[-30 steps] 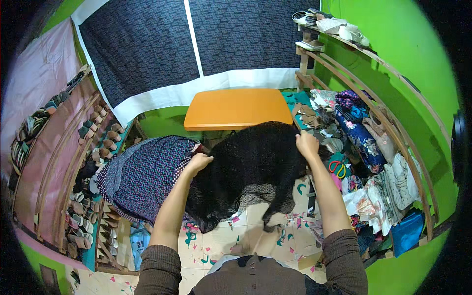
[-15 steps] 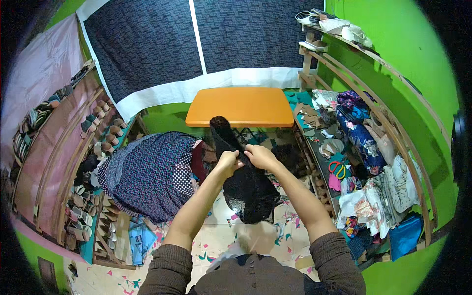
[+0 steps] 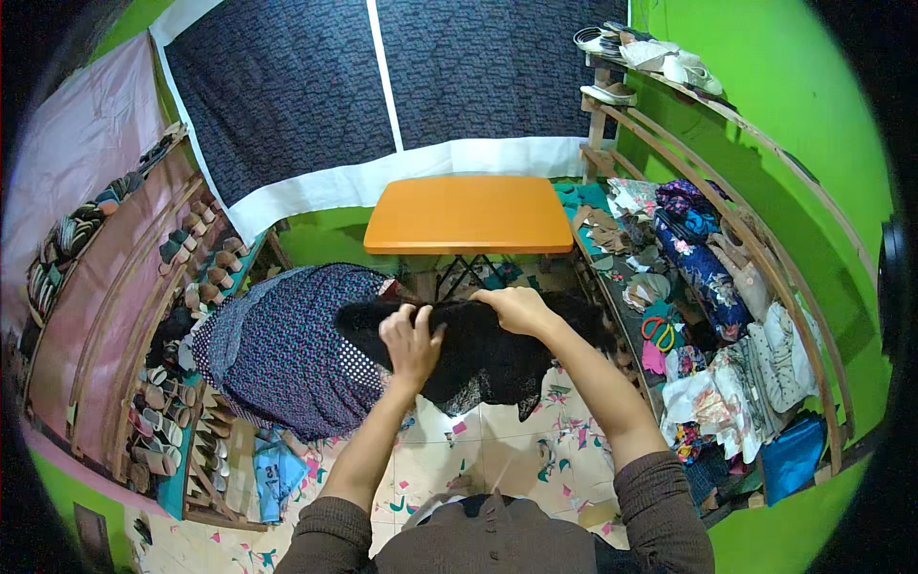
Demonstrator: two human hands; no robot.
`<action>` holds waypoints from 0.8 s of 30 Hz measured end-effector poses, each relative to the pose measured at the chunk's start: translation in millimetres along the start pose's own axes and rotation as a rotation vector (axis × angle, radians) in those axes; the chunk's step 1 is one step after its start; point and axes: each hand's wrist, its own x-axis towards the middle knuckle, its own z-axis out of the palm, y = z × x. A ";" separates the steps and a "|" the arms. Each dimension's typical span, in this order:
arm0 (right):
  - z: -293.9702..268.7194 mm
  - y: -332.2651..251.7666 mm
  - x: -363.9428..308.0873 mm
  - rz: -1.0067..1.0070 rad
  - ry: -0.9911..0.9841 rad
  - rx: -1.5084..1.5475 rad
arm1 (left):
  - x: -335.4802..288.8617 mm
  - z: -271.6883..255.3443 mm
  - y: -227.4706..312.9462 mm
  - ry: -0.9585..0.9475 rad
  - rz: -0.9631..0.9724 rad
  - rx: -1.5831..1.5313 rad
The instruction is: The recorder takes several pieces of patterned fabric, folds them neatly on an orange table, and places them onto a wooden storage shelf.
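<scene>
A black lacy cloth (image 3: pixel 492 359) hangs in front of me, spread sideways over the floor. My right hand (image 3: pixel 516 310) is closed on its upper edge, with the thumb pointing left along it. My left hand (image 3: pixel 411 346) lies against the cloth's left part, its fingers bent and apart. One end of the cloth reaches past the left hand, in front of a big mound of patterned fabric (image 3: pixel 287 344) in navy, purple and white dots.
An orange folding table (image 3: pixel 469 215) stands ahead by a dark curtain (image 3: pixel 497 77). Wooden racks with shoes (image 3: pixel 158 435) line the left. The right rack bears folded fabrics (image 3: pixel 703 273) and scissors (image 3: pixel 659 333). Coloured scraps (image 3: pixel 459 427) litter the tiled floor.
The black cloth, bunched and hanging lengthwise before, is now spread sideways. My left hand has moved left and loosened its fingers; the right hand has shifted slightly right.
</scene>
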 end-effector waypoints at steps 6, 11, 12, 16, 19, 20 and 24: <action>-1.1 8.6 3.5 -0.213 0.048 -0.040 | 44.2 -21.3 -44.5 -0.554 0.127 0.028; 2.4 16.3 4.1 0.035 -0.080 -0.057 | 53.6 -14.6 -51.9 -0.546 0.148 0.078; 4.8 23.9 0.7 0.110 -0.130 -0.068 | 56.7 -14.4 -52.7 -0.527 0.186 0.091; 18.0 59.8 -19.2 0.284 -0.127 0.076 | 73.6 -18.6 -58.5 -0.392 0.269 0.079; 16.9 50.8 -7.9 0.294 -0.071 0.041 | 76.6 -17.8 -76.6 -0.385 0.366 0.100; 15.9 54.5 -5.2 0.300 -0.028 0.010 | 81.9 -17.5 -79.8 -0.322 0.431 0.099; 7.8 72.0 7.1 0.366 0.052 0.036 | 91.8 -25.1 -98.7 -0.434 0.390 0.206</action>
